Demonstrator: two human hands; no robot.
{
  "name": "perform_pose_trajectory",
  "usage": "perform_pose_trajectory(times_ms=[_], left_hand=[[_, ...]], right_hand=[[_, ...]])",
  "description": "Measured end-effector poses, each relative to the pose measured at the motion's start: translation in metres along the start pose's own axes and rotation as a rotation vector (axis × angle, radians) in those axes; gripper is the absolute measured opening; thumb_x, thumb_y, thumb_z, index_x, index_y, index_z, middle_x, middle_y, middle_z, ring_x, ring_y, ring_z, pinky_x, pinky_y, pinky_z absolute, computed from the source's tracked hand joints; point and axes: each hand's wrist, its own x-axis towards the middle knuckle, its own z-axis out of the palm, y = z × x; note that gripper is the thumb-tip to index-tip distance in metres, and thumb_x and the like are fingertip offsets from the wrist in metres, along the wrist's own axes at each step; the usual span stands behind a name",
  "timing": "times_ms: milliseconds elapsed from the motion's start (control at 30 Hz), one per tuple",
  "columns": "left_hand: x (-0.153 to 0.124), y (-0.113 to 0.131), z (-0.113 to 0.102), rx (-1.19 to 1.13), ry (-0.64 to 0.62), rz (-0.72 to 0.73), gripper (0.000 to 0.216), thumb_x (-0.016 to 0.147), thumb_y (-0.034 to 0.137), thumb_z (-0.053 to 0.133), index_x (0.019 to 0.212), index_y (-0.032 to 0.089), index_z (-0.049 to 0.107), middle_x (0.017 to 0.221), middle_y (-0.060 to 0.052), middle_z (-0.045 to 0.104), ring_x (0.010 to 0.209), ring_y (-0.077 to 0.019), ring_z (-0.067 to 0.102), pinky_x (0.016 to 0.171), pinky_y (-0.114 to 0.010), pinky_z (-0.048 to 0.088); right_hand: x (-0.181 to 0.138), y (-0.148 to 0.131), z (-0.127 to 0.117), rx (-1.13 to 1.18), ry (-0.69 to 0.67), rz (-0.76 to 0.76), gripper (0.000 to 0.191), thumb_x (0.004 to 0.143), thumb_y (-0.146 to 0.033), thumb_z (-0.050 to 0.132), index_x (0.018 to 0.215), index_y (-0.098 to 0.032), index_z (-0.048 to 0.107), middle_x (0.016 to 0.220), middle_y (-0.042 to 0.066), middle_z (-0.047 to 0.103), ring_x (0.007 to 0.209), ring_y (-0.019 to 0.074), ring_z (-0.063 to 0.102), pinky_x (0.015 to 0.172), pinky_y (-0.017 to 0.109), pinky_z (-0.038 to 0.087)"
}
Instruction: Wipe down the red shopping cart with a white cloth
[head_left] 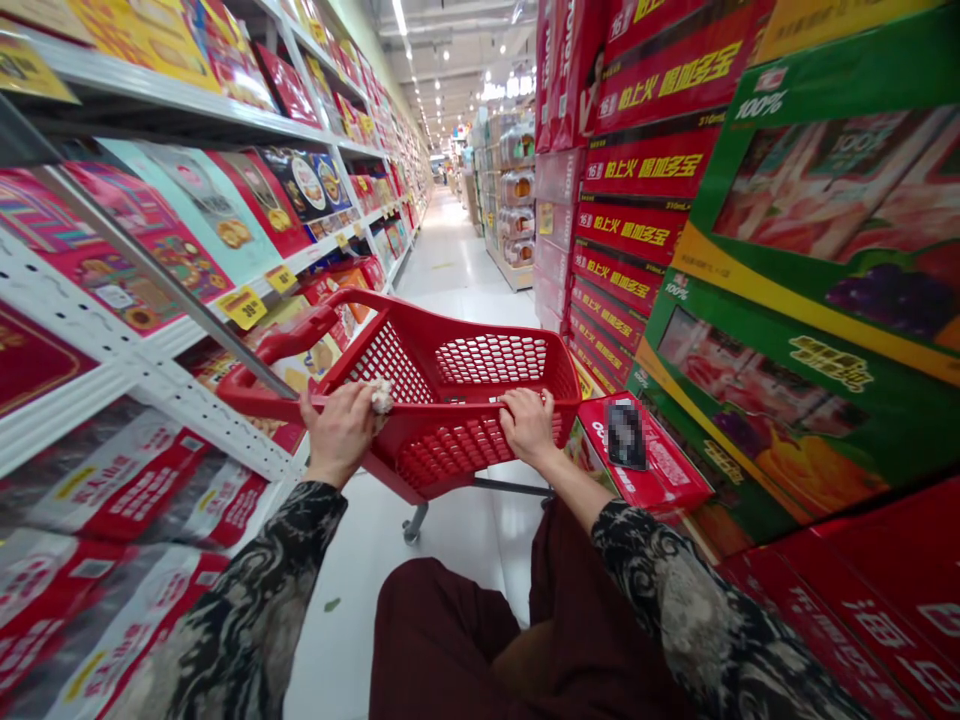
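A red plastic shopping cart [480, 345] with perforated walls stands in front of me in the aisle. My left hand [337, 432] is closed at the near rim, left of the middle. A crumpled off-white cloth [381, 396] pokes out by its fingers; whether it is cloth or paper is hard to tell. Curled over the same rim, farther right, is my right hand [527, 425], its fingers bent down inside the basket wall. A grey metal bar [161, 275] slants down from the upper left toward the cart, ending close by my left hand.
White shelving [187, 335] with boxed and bagged goods runs along the left. On the right rise stacked red drink cartons [637, 170] and green juice boxes [765, 390]. A red box [637, 460] lies low beside the cart. The pale aisle floor [450, 260] stretches ahead.
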Motion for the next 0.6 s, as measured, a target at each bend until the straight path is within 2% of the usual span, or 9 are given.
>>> perform_pose_trajectory(times_ms=[67, 133, 267, 400, 500, 600], left_hand=[[0.001, 0.01, 0.003, -0.012, -0.029, 0.04, 0.035, 0.087, 0.028, 0.039, 0.118, 0.021, 0.055, 0.118, -0.012, 0.061, 0.108, -0.0251, 0.054, 0.106, -0.056, 0.005], [0.002, 0.008, 0.001, -0.018, -0.048, 0.066, 0.036, 0.086, 0.029, 0.04, 0.118, 0.023, 0.054, 0.118, -0.011, 0.061, 0.107, -0.0247, 0.055, 0.107, -0.056, 0.003], [0.004, -0.027, -0.019, 0.014, -0.038, 0.023, 0.036, 0.086, 0.033, 0.039, 0.119, 0.026, 0.053, 0.12, -0.009, 0.06, 0.11, -0.0266, 0.053, 0.106, -0.059, 0.003], [0.005, -0.055, -0.032, 0.052, -0.012, -0.011, 0.035, 0.087, 0.033, 0.036, 0.115, 0.022, 0.055, 0.121, -0.012, 0.059, 0.113, -0.0291, 0.051, 0.105, -0.062, 0.002], [0.004, -0.05, -0.025, 0.044, 0.001, -0.041, 0.035, 0.087, 0.035, 0.038, 0.114, 0.021, 0.056, 0.121, -0.013, 0.059, 0.114, -0.0294, 0.051, 0.106, -0.062, 0.0], [0.004, -0.027, -0.013, -0.022, 0.013, -0.059, 0.035, 0.087, 0.035, 0.039, 0.116, 0.022, 0.055, 0.12, -0.012, 0.06, 0.114, -0.0285, 0.051, 0.107, -0.06, 0.002]], right_hand=[[-0.002, -0.001, 0.004, -0.013, -0.013, -0.004, 0.021, 0.086, -0.024, 0.045, 0.099, -0.022, 0.061, 0.108, 0.005, 0.064, 0.108, 0.0209, 0.049, 0.103, 0.043, 0.014], [-0.004, 0.002, 0.005, -0.017, -0.016, -0.025, 0.021, 0.085, -0.023, 0.046, 0.1, -0.021, 0.06, 0.108, 0.005, 0.064, 0.108, 0.0207, 0.049, 0.102, 0.042, 0.015], [-0.004, 0.006, 0.003, 0.005, -0.015, -0.053, 0.02, 0.084, -0.023, 0.048, 0.101, -0.022, 0.059, 0.107, 0.005, 0.064, 0.106, 0.0201, 0.05, 0.101, 0.04, 0.016], [-0.004, 0.004, 0.003, 0.025, 0.007, -0.052, 0.021, 0.083, -0.024, 0.049, 0.1, -0.021, 0.059, 0.107, 0.005, 0.063, 0.105, 0.0202, 0.05, 0.101, 0.04, 0.016], [-0.004, 0.003, 0.003, 0.05, 0.019, -0.056, 0.021, 0.081, -0.024, 0.049, 0.099, -0.02, 0.059, 0.105, 0.005, 0.063, 0.104, 0.0204, 0.05, 0.1, 0.04, 0.016], [-0.004, 0.003, 0.002, 0.055, 0.008, -0.055, 0.021, 0.08, -0.025, 0.05, 0.099, -0.02, 0.059, 0.104, 0.006, 0.064, 0.102, 0.0209, 0.05, 0.099, 0.04, 0.017]])
